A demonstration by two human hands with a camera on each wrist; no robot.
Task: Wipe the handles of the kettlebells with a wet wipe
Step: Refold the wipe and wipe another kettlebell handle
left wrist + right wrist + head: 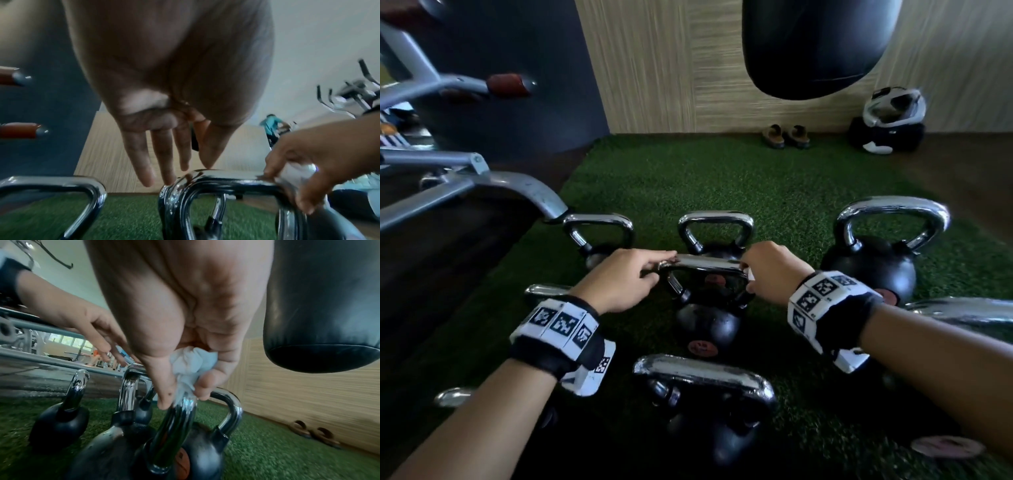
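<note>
Right now the wet wipe (190, 365) is a crumpled white wad held in the right hand (767, 270), whose fingers (164, 392) are curled round it and press it onto the right end of the chrome handle (705, 263) of the middle kettlebell (707, 325); this kettlebell stands upright on the green turf (722, 178), in the centre of the group; the left hand (619, 281) is at the handle's left corner, its fingers (164, 162) straight and slightly spread, the tips touching the chrome and holding nothing. Round it the other kettlebells crowd close: one directly behind (715, 233), its handle just beyond both hands; one to the rear left (599, 236); a larger one to the right (873, 253); and one nearest the camera (705, 404), between the two forearms; more chrome handles poke in at the left and right edges. A grey machine frame (482, 185) reaches in from the left, touching or just short of the rear-left handle; a black punching bag (815, 44) hangs overhead; a pair of sandals (786, 136) and a white helmet (893, 106) sit by the far wall. The handle is bright and mirror-like with beads of moisture at its left corner; the ball below is matte black with a round reddish label (702, 347).
</note>
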